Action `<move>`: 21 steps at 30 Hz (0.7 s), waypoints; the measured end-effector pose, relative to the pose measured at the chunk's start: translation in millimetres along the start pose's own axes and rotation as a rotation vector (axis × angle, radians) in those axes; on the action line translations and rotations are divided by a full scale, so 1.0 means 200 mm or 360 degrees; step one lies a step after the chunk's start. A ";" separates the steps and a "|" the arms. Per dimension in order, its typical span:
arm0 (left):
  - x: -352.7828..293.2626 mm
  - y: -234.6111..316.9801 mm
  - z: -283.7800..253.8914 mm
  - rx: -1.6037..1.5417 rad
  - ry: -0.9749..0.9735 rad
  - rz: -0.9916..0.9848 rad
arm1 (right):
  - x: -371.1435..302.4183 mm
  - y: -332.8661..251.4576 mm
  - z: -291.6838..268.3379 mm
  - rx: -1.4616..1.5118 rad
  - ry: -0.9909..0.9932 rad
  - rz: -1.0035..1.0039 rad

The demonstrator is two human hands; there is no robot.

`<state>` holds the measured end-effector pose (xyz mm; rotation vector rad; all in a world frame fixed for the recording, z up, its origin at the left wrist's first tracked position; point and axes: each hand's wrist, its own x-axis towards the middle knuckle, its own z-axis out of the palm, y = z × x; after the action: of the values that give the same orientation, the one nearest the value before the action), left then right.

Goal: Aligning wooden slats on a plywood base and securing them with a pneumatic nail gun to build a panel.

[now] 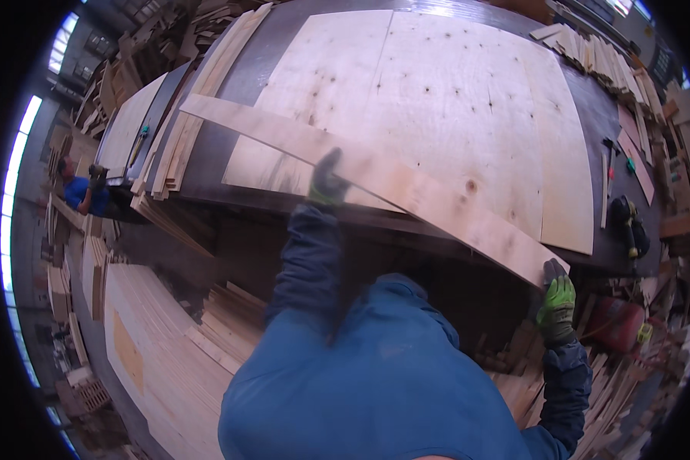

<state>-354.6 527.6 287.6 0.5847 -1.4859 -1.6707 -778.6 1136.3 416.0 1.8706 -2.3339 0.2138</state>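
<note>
A long, pale wooden board (406,186) slants across the near part of the table, its left end farther off and its right end close to me. My left hand (328,180), in a dark and green glove, is closed on the board's near edge left of its middle. At the board's right end my right hand (557,305), gloved in bright green and dark grey, grips the corner. Beneath and beyond the board lies a large pale plywood sheet (452,84) dotted with small dark knots. The undersides of both grips are hidden.
Wooden strips (199,107) lie along the dark table's left side. Right of the plywood are a hammer (611,157) and a black-and-yellow power tool (631,230). Stacked boards (165,337) stand low at my left. A person in blue (80,192) is farther left.
</note>
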 end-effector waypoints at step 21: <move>-0.46 -0.29 1.23 -0.0421 -0.0121 -0.2077 | -0.06 1.87 0.94 0.0029 -0.1076 0.0127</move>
<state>-510.4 745.8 265.4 1.5367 -0.8425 -2.7882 -1145.5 1191.6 221.9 2.0968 -2.8155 -0.4679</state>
